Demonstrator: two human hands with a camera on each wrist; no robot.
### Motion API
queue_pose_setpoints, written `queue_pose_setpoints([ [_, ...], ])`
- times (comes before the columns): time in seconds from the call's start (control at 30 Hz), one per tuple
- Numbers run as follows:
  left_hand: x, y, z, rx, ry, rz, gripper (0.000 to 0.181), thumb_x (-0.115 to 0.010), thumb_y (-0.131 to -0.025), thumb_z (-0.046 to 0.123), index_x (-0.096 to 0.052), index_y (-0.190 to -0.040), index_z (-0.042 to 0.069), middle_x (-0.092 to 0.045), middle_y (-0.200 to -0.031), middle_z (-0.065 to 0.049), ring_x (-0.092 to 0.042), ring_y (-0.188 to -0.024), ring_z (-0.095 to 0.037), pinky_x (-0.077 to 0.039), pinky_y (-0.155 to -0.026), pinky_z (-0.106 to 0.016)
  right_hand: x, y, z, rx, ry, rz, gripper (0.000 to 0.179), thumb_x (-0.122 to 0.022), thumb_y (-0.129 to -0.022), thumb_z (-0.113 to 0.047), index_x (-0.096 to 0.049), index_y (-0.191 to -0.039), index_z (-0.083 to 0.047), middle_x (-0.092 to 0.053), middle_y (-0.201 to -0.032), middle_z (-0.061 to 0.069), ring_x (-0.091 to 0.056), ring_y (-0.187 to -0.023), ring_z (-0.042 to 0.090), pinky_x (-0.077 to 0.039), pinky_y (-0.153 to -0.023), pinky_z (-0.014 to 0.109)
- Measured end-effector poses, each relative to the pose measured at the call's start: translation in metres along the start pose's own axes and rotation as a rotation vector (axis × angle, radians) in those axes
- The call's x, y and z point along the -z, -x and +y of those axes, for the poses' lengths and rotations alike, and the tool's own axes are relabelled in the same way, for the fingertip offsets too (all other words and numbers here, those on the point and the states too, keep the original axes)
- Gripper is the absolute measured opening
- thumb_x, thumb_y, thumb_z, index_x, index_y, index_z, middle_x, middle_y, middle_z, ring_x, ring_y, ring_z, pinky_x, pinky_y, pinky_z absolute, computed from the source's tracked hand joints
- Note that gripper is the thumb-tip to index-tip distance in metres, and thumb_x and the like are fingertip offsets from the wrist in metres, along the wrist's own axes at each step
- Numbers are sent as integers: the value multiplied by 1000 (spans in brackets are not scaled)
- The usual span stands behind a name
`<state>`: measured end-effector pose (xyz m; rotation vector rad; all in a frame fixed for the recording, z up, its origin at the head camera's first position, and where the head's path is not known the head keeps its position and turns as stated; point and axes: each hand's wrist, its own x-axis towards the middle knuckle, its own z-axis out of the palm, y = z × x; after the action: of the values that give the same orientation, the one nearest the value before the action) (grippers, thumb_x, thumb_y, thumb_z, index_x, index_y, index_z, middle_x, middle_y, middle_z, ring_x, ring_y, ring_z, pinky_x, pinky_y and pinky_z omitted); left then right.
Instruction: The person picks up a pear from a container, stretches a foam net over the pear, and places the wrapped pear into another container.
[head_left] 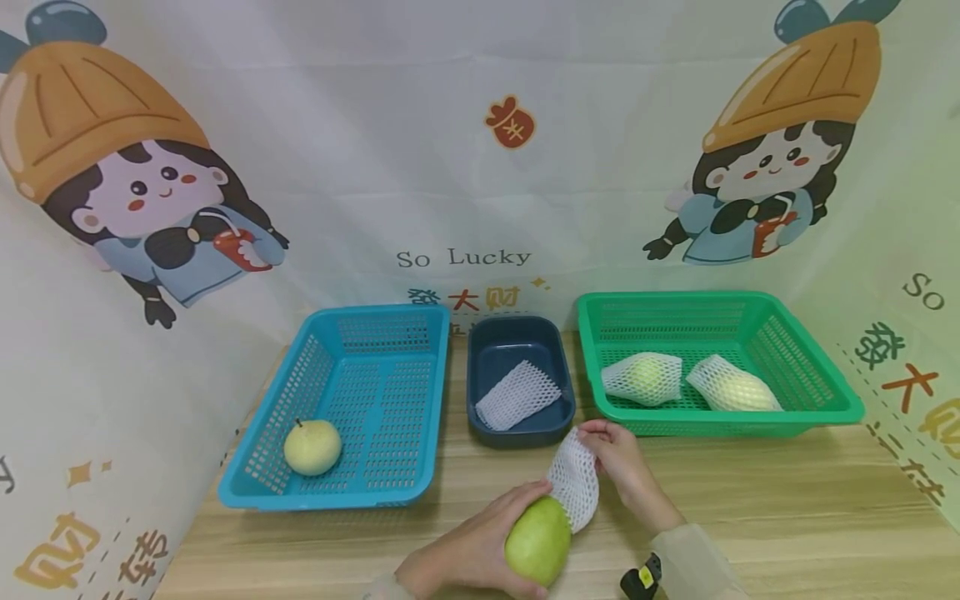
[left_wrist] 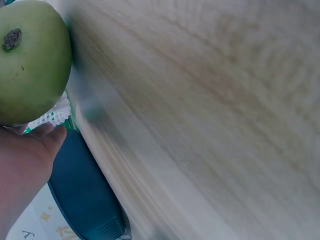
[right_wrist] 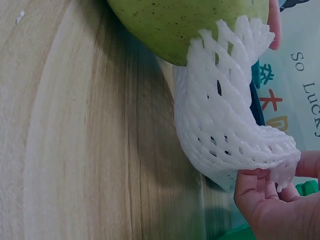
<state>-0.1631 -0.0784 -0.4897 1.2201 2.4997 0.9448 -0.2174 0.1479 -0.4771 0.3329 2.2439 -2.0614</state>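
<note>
My left hand (head_left: 483, 537) holds a green mango (head_left: 538, 542) low over the wooden table, fingers and thumb around its side. In the left wrist view the mango's dark stem scar (left_wrist: 12, 39) shows. A white foam fruit net (head_left: 576, 479) hangs limp and bent between the hands. One mouth of the net overlaps the mango's end, seen close in the right wrist view. At the net's other end, my right hand (head_left: 618, 458) pinches the edge between thumb and fingers.
A blue basket (head_left: 438, 417) at left holds one yellow pear (head_left: 312, 447). The dark blue tray (head_left: 480, 429) in the middle contains another foam net (head_left: 519, 396). At right, a green basket (head_left: 720, 423) holds two netted fruits (head_left: 645, 377). A printed cloth (head_left: 337, 167) hangs behind.
</note>
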Motion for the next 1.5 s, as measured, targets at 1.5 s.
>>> queue_pose_setpoints([
  [1.5, -13, 11, -6, 77, 175, 128, 97, -77, -69, 48, -24, -145, 19, -30, -145, 2, -40, -128, -16, -42, -100, -33, 2, 63, 25, 199, 400, -379, 27, -54, -93, -21, -62, -101, 3, -60, -73, 8, -51, -58, 10, -45, -47, 22],
])
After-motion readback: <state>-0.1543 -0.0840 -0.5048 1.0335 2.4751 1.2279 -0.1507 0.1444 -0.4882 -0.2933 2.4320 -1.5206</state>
